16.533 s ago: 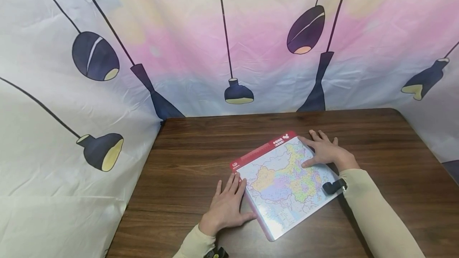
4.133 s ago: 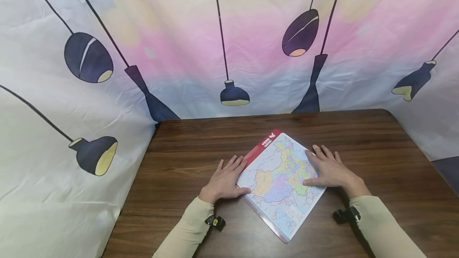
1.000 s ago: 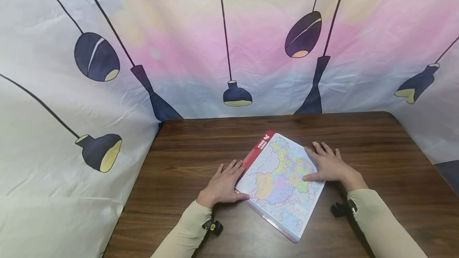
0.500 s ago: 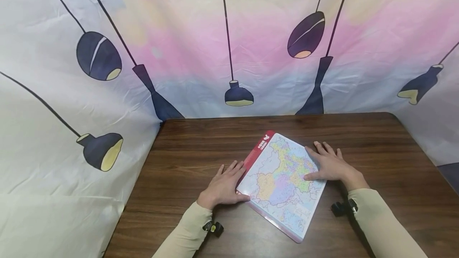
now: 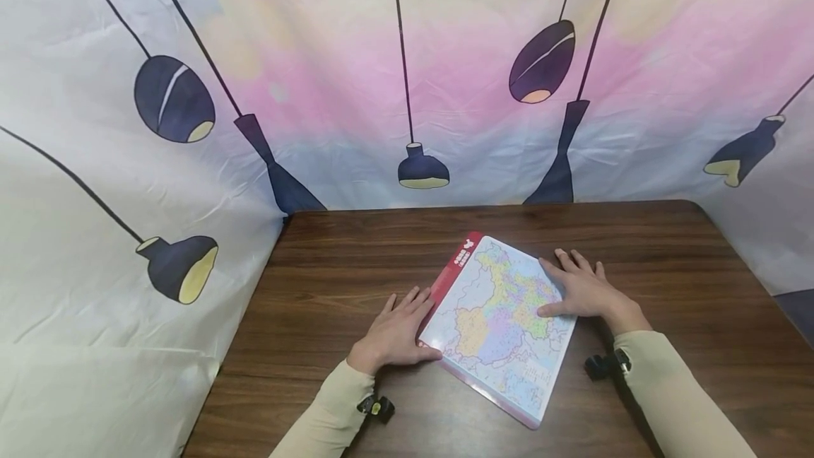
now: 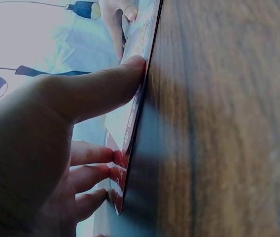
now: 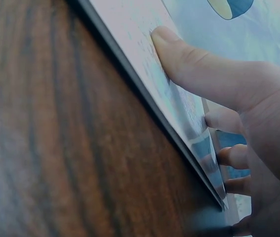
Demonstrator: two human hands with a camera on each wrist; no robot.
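A flat map board [image 5: 499, 320] with a red strip along one edge lies askew on the dark wooden table [image 5: 331, 288]. My left hand [image 5: 397, 331] lies flat on the table, its thumb and fingertips [image 6: 130, 64] touching the board's red left edge [image 6: 132, 128]. My right hand [image 5: 581, 292] lies flat across the board's right edge, thumb [image 7: 179, 54] pressing on the map surface [image 7: 140, 39]. Both hands have straight fingers and hold nothing.
A printed fabric backdrop [image 5: 407, 76] with hanging lamp shapes surrounds the table on three sides. Small black wrist cameras sit at both cuffs [image 5: 376, 407] [image 5: 604, 365]. The table's rounded far-right corner [image 5: 696, 203] shows.
Over the last second the board has turned slightly, its near corner sliding a little toward me. Both hands stay flat at its edges.
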